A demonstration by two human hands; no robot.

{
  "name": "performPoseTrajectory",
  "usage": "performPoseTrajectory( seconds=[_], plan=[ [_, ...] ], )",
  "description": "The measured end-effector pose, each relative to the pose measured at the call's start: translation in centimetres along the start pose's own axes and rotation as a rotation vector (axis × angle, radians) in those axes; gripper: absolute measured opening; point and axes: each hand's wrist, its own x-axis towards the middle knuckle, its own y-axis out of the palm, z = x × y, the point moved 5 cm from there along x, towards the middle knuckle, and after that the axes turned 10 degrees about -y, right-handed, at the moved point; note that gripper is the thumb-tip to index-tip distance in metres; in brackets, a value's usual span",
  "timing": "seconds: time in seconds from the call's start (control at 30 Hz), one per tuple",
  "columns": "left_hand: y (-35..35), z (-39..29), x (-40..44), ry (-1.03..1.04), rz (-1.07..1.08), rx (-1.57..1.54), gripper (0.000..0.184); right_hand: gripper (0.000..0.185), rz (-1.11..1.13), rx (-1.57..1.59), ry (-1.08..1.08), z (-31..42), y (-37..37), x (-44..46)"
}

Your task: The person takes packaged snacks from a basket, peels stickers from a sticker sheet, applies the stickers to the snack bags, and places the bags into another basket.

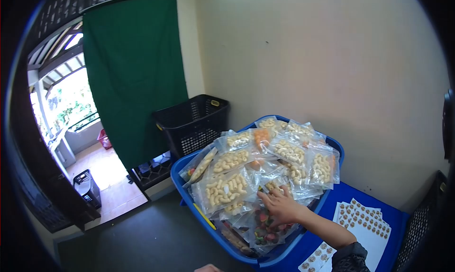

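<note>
The curtain (135, 78) hangs well ahead and left of the right hand (278, 209). The tub (283, 257), piled with clear bags, lies beneath that hand and extends beyond it. The basket (192, 125) stands past the tub, ahead and to the left. Printed sheets (362, 224) lie to the right of the right forearm. A pale bag (225, 191) rests just left of the right fingers, its long axis running roughly crosswise. A dark bag (265, 236) lies directly under the right palm, extending towards the near rim; its upper end is covered, so its axis is not established. Right hand: nearer to both bags, palm down, fingers spread and slightly bent, no grip seen; fingertip contact cannot be confirmed. Left hand (207, 268): outside the tub, near-left, cut by the lower edge; opening and contents cannot be determined.
</note>
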Motion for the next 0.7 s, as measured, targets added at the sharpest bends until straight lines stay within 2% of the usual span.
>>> performPoseTrajectory(
  seconds=[0.03,0.07,0.1,0.17,0.2,0.3,0.33,0.37,0.43,0.5,0.6,0.63,0.7],
  plan=[
    [1.0,0.4,0.9,-0.009,0.244,0.200,0.018,0.102,-0.013,0.066,-0.023,0.2,-0.3,-0.1],
    [1.9,0.6,1.7,0.005,0.368,0.284,0.027,0.089,-0.038,0.057,-0.001,0.5,-0.4,-0.4],
    [2.2,1.1,2.5,0.012,0.397,0.285,0.027,0.089,-0.039,0.058,0.028,0.7,-0.6,-0.9],
    [3.2,3.7,3.4,-0.171,0.684,0.472,0.035,0.074,-0.124,0.256,-0.017,2.0,-1.3,-1.7],
    [3.6,4.0,4.0,-0.164,0.723,0.574,0.040,0.057,-0.264,0.244,-0.017,2.7,-2.1,-2.3],
    [4.1,3.8,5.3,-0.192,0.897,0.694,0.040,0.049,-0.383,0.266,0.099,4.4,-5.8,-4.8],
    [4.0,4.1,5.5,-0.176,0.937,0.708,0.040,0.040,-0.499,0.274,0.147,5.0,-7.1,-5.6],
    [3.8,4.5,5.8,-0.094,0.927,0.749,0.038,0.040,-0.507,0.266,0.191,5.7,-7.8,-6.3],
    [3.5,5.6,6.5,0.017,0.960,0.786,0.036,0.034,-0.659,0.155,0.267,7.2,-9.4,-8.3],
    [3.6,7.3,7.2,-0.179,1.113,0.514,0.031,0.029,-0.725,0.077,0.374,9.0,-9.5,-10.1],
    [4.3,6.3,7.4,-0.130,1.252,0.589,0.028,0.027,-0.929,-0.045,0.591,12.4,-9.4,-13.9],
    [4.5,6.2,7.3,-0.116,1.318,0.601,0.028,0.027,-0.924,-0.065,0.658,13.7,-8.3,-14.8],
    [5.2,5.7,6.9,-0.106,1.457,0.516,0.032,0.027,-1.140,-0.064,0.956,16.7,-5.9,-17.9]
  ],
)
